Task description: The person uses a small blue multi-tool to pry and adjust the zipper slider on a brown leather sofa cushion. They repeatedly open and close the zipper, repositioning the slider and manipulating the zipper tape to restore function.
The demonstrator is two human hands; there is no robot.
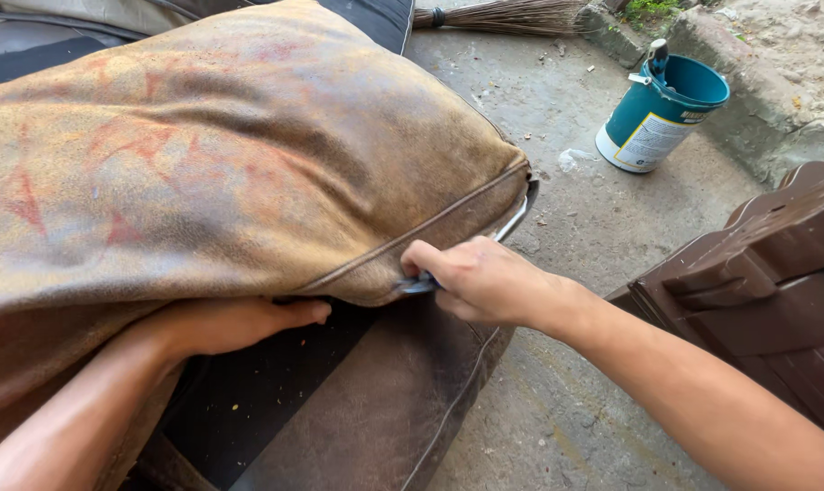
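Teal paint can [659, 118], brush handle inside

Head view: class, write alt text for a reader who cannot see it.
Two bare hands work at a worn brown cushion: the right hand pinches its front seam, the left hand reaches beneath. On the concrete floor stands a teal paint can, beside a dark wooden frame.

Teal can and broom out on the concrete

Can [659, 114] stands open near the curb [757, 100], broom [507, 15] lies beyond, dark wooden furniture [757, 291] at right.
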